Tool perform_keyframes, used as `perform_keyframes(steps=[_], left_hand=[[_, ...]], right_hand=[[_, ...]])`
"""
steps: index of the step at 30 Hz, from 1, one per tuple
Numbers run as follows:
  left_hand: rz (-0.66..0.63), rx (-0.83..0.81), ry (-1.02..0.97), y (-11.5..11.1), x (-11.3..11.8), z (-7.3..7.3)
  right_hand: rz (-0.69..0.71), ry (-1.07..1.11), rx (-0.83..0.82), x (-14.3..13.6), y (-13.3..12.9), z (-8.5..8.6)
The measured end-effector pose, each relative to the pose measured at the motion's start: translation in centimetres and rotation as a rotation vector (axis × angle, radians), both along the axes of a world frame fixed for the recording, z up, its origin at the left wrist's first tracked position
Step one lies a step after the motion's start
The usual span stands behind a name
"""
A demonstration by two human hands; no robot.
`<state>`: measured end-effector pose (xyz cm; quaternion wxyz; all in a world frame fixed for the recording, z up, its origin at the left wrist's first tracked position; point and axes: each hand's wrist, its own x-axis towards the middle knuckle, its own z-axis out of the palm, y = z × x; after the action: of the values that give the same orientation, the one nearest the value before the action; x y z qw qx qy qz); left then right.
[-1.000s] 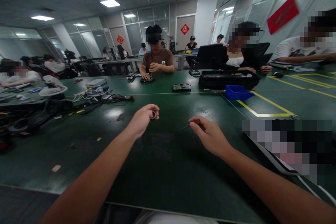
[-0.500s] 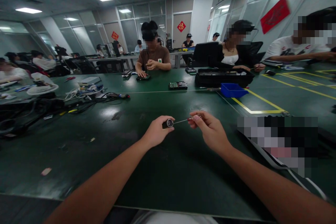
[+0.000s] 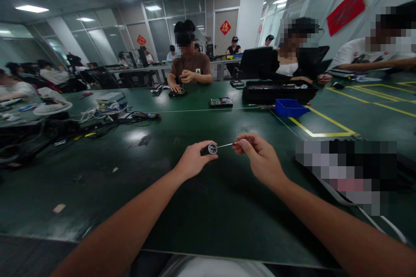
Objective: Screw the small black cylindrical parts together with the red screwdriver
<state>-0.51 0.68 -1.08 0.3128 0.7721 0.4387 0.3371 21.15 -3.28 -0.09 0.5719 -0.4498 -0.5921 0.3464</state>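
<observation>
My left hand (image 3: 191,162) pinches small dark cylinder with silvery end face (image 3: 209,149), above green table (image 3: 201,225). My right hand (image 3: 260,158) pinches thin metal tool (image 3: 229,144), tip at face. Best: cylinder steady, tool straight, light pressure, avoid slipping.

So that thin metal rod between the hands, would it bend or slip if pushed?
The thin rod looks slender, so it would probably flex. The right hand pinches it by the fingertips, suggesting it is light. Its shiny surface may be slippery against the small cylinder in the left hand.
</observation>
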Motion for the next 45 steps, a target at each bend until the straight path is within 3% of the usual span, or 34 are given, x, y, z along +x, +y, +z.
perform_keyframes(steps=[12, 22, 30, 36, 45], left_hand=[[0.075, 0.047, 0.052, -0.2, -0.1, 0.1], [0.074, 0.096, 0.116, -0.3, -0.2, 0.2], [0.054, 0.117, 0.198, -0.5, 0.0, 0.4], [0.033, 0.123, 0.200, -0.6, 0.0, 0.4], [0.031, 0.128, 0.212, -0.5, -0.1, 0.4]], right_hand=[[-0.180, -0.306, 0.046, 0.5, -0.6, 0.4], [-0.209, -0.428, 0.037, 0.5, -0.9, 1.3], [-0.002, -0.415, 0.069, 0.5, -0.9, 1.3], [-0.072, -0.493, 0.012, 0.4, -0.8, 1.1], [-0.018, -0.447, 0.006, 0.2, -1.2, 1.0]])
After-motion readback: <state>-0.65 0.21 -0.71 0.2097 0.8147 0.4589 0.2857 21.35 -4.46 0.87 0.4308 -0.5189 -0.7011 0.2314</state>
